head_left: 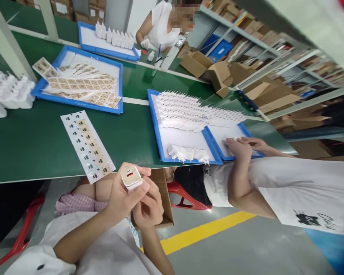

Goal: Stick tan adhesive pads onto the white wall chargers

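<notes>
In the head view my left hand (119,201) grips a white charger plug (133,185) between thumb and fingers. Its beige end face, with a red-lined port and a smaller slot, is turned up toward me. Close against the charger's lower right side, my right hand (149,206) has its fingers curled in; what they hold, if anything, is hidden. Just beyond my hands a sheet of beige stickers (88,147) lies on the green table (134,143), its near corner over the edge. Part of the sheet is bare backing with dark cut-out pieces.
A blue tray (93,107) holds more sticker sheets. White chargers (8,89) stand at the far left. Other blue trays (157,137) hold rows of chargers. One co-worker (246,152) sits to the right, another (162,26) across the table. A cardboard box (167,214) stands below.
</notes>
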`<state>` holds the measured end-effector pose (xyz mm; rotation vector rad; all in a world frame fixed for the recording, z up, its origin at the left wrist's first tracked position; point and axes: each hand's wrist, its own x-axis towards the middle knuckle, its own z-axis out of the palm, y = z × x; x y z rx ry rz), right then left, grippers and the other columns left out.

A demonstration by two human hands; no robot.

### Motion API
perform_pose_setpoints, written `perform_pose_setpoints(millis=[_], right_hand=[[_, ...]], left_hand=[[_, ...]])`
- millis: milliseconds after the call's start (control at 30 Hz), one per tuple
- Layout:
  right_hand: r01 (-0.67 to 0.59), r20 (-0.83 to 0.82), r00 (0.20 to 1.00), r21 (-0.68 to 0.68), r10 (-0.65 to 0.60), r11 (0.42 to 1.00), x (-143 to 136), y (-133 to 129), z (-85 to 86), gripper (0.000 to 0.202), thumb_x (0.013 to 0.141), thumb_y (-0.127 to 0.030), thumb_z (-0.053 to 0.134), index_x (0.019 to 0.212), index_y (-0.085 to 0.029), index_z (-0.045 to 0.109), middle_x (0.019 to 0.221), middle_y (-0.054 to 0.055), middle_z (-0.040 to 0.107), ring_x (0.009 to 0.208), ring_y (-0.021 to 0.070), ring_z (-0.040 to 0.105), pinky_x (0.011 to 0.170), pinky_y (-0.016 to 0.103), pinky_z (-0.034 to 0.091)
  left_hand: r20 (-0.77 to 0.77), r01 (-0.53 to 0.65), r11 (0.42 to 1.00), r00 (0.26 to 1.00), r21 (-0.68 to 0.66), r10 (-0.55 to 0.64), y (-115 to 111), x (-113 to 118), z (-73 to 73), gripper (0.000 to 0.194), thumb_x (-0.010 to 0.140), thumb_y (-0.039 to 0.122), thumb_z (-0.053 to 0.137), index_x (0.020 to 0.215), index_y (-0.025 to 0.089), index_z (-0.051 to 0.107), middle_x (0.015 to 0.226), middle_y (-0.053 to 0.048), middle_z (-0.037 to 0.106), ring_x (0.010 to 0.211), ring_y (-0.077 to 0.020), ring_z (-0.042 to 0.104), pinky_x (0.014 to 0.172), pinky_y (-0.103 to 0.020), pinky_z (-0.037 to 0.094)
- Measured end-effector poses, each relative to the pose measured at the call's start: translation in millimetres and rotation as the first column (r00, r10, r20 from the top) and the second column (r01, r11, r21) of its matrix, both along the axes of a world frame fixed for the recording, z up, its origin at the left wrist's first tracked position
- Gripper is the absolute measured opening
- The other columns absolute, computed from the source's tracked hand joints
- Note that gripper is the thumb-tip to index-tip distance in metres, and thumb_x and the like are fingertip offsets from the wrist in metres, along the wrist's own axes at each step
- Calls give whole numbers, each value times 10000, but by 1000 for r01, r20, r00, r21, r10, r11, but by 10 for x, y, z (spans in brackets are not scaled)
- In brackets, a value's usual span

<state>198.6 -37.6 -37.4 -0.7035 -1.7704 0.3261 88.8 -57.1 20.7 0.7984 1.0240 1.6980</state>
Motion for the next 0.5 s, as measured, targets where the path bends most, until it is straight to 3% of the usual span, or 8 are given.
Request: perform_pose_setpoints(millis=[100, 233, 333, 500], right_hand=[[-67, -60, 996, -3, 67, 998, 75, 80, 200, 132, 971, -232, 612, 1060, -289, 690, 1009, 74, 768, 957, 295, 749, 754, 511, 632], [-149, 52, 987, 2, 149, 989, 112, 187, 576, 267, 927, -151, 689, 1154, -292, 706, 1077, 87, 774, 916, 258, 739, 718, 434, 624], [-261, 132, 958, 27, 256, 965, 28, 213, 742, 303, 920, -95, 691, 1148, -292, 706, 1031, 80, 770, 858, 229, 732, 656, 377, 611], [-434, 129, 891, -47, 436, 900, -48, 250, 802, 280, 929, -64, 659, 1130, -259, 684, 863, 50, 714, 704, 181, 658, 552, 304, 541]], left_hand=[[-183, -44, 998, 982, -48, 34, -29, -241, 34, 292, 829, 389, 796, 958, 207, 607, 838, -9, 673, 778, -149, 645, 718, -257, 524], [-346, 9, 999, 938, -33, -20, -75, -420, 25, 203, 798, 226, 727, 941, 211, 584, 819, 15, 615, 717, -119, 563, 662, -238, 457], [-347, 148, 988, 925, -43, -153, -125, -464, 27, 270, 775, 227, 711, 1005, 219, 570, 852, 15, 617, 706, -118, 555, 631, -234, 437], [-255, 256, 965, 931, -51, -260, -180, -528, 14, 390, 739, 242, 720, 1064, 237, 503, 863, 20, 600, 666, -110, 537, 589, -231, 409]])
